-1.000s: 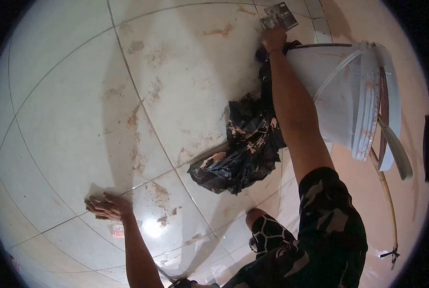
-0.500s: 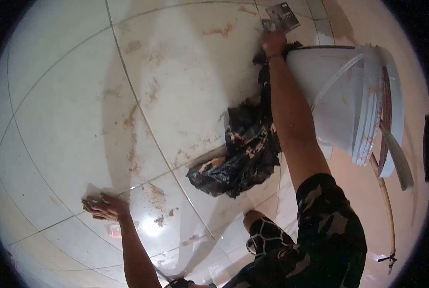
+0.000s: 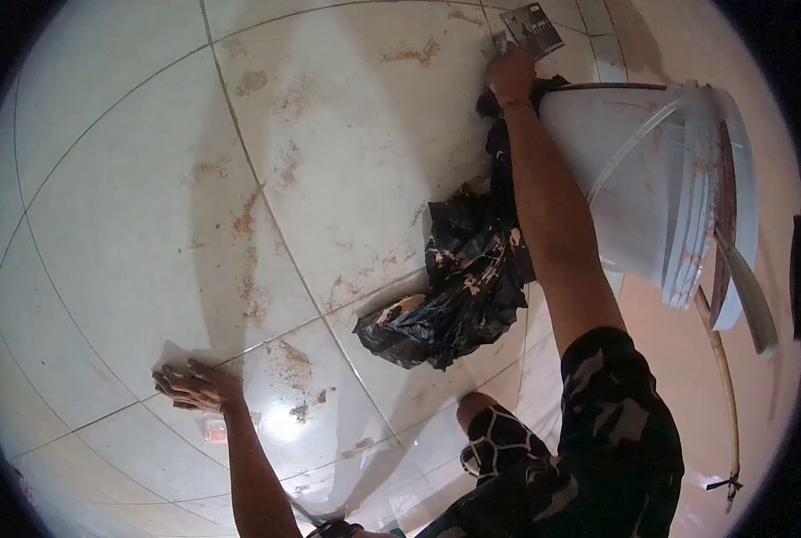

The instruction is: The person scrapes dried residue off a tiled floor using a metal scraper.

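Floor (image 3: 122,179) is pale tile with brown smears. Left hand (image 3: 196,386) lies flat at near left, fingers spread open on a pale cloth (image 3: 172,356). Right hand (image 3: 510,76) reaches far, fingers curled at the top of the black bag (image 3: 458,287) (gripping or not, cannot tell), just left of the tipped white bucket (image 3: 633,179). Dark booklet (image 3: 532,25) lies just beyond.

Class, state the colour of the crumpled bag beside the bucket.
The bag is black with pale brownish smears, seen best in the head view.
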`<state>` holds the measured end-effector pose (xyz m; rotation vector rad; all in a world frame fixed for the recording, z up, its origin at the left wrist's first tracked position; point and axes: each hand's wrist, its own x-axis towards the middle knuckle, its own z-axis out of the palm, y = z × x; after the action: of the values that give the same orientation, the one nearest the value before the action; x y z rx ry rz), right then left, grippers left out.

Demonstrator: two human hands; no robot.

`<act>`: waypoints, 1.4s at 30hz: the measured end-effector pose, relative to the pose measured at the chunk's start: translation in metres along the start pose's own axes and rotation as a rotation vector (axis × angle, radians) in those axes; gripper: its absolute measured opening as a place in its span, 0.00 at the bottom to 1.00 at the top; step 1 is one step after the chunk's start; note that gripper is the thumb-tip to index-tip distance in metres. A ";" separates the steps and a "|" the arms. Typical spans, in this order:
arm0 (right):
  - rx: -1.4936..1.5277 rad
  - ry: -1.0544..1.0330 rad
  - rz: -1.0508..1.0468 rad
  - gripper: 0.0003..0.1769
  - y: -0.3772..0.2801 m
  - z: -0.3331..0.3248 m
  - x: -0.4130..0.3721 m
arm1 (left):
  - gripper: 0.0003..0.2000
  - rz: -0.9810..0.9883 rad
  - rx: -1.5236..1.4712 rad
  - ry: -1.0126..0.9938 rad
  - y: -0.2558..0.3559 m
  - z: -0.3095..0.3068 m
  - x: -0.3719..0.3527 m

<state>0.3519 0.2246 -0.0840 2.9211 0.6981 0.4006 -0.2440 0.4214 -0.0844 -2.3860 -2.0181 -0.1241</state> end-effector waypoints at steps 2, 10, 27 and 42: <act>0.008 -0.032 -0.018 0.12 -0.005 0.001 0.020 | 0.32 0.025 -0.018 0.019 0.000 0.003 0.004; -0.142 0.063 -0.110 0.12 -0.013 0.009 0.023 | 0.32 0.037 0.006 0.026 -0.003 0.002 0.003; -0.430 -0.546 -0.109 0.14 -0.020 -0.011 0.061 | 0.34 -0.050 -0.065 -0.032 0.005 -0.004 0.004; -0.399 -0.660 0.041 0.16 0.009 0.018 0.071 | 0.33 0.028 -0.038 -0.012 0.000 -0.002 0.002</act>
<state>0.4216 0.2479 -0.0841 2.4507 0.3967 -0.3742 -0.2440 0.4231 -0.0823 -2.4421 -2.0053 -0.1493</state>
